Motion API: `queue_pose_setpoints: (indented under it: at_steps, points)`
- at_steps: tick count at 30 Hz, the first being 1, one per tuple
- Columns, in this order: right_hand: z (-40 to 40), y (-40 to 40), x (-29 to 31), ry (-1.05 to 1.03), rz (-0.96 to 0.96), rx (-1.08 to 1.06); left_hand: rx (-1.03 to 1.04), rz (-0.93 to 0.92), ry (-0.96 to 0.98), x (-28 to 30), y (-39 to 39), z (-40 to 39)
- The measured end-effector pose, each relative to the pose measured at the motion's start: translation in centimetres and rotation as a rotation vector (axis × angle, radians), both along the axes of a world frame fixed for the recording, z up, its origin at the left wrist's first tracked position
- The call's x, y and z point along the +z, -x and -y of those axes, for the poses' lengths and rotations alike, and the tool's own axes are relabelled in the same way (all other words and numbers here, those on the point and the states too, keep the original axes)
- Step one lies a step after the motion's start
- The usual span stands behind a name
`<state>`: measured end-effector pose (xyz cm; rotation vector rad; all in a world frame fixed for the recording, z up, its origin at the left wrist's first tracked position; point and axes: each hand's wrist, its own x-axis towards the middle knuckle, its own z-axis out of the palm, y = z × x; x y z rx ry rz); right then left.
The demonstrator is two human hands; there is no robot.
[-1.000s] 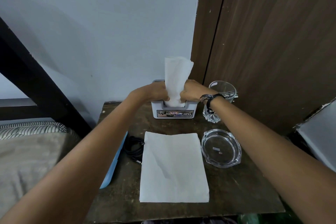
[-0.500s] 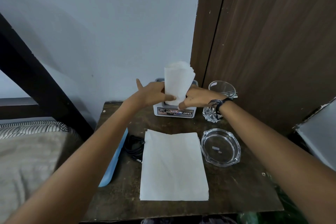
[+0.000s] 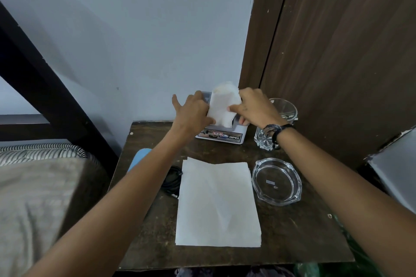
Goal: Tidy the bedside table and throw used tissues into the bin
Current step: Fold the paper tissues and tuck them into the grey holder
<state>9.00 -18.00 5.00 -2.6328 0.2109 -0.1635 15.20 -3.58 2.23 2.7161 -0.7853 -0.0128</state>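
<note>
Between both hands' grip, tissue wad above holder.

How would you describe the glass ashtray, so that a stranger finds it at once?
Start at the dark wooden bedside table beside the brown door. Right of the flat white tissue sheet lies the glass ashtray. Unlike the taller cut-glass cup behind it, it is low, round and shallow, with a notched rim.

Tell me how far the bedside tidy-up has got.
Done: nothing clearly finished. In hand: both hands, left and right, work the tissues in the holder. Left: a flat sheet, cable and ashtray sit out; no bin in view.
</note>
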Motion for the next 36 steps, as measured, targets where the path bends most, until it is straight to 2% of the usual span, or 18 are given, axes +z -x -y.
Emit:
queue_pose_setpoints:
  at_steps: [3,7,10,15,18,21,28,33,36]
  points:
    - [-0.3,-0.1,-0.8,0.082,0.009,-0.038,0.006,-0.050,0.111,-0.8,0.5,-0.3]
    - [-0.6,-0.2,-0.5,0.097,-0.045,-0.024,-0.024,-0.082,0.091,-0.2,1.2,-0.7]
    - [-0.9,0.0,-0.6,0.109,-0.106,0.007,0.004,-0.035,0.082,0.0,1.9,-1.6]
    - [-1.9,0.2,-1.5,0.156,-0.031,0.016,0.052,0.049,0.096,-0.1,2.8,-1.9]
    - [-2.2,0.3,-1.8,0.194,-0.009,0.020,0.118,-0.003,0.115,0.0,2.7,-1.7]
    - [-2.0,0.4,-1.8,0.119,-0.015,-0.008,0.165,-0.097,0.153,0.0,2.5,-1.7]
    - [-1.8,0.1,-1.9,-0.175,0.050,-0.052,0.086,-0.090,0.143,0.0,2.3,-2.2]
    - [-1.8,0.1,-1.8,-0.153,0.045,-0.021,0.032,-0.127,0.022,-0.1,1.0,-2.4]
    - [-1.9,0.1,-1.8,-0.107,0.025,-0.007,0.058,-0.104,0.030,0.1,0.9,-2.3]
